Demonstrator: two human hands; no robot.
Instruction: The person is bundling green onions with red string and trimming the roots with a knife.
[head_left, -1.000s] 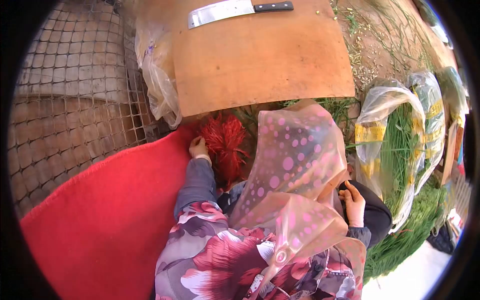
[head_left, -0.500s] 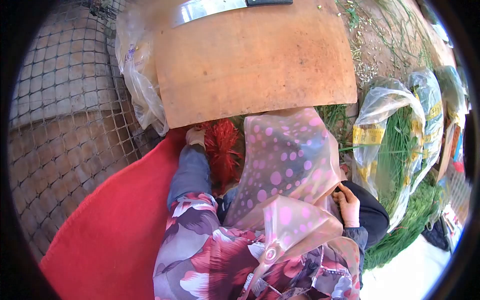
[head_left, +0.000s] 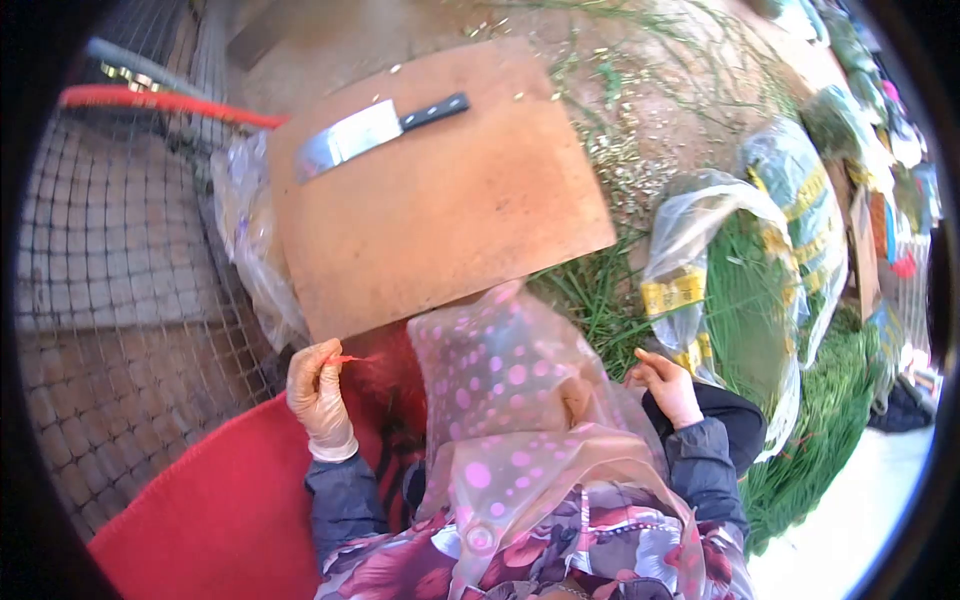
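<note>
My left hand (head_left: pixel 318 392), in a thin pale glove, is raised at the near left corner of the board. Its thumb and fingers pinch a thin red plastic strip (head_left: pixel 348 359), whose loose end points right. Below and right of it, a blurred red mass (head_left: pixel 392 375) lies beside the apron. My right hand (head_left: pixel 668 386), apparently bare, is held off the right edge of the clear polka-dot plastic apron (head_left: pixel 500 375) on my lap. Its fingers look apart, with nothing visible in them. A wooden board (head_left: pixel 470 210) lies ahead, bearing a cleaver (head_left: pixel 365 137).
Clear bags of long green leaves (head_left: pixel 745 280) stand on the right, beside a heap of greens (head_left: pixel 815 420). Black netting (head_left: pixel 120 250) covers the left side. A red cloth-like sheet (head_left: pixel 220 500) lies at lower left. Cut bits (head_left: pixel 640 150) litter the ground beyond the board.
My left hand has risen from beside the red bundle with a red strip in its fingers. My right hand has come away from the apron's edge. The view has shifted, showing the whole cleaver.
</note>
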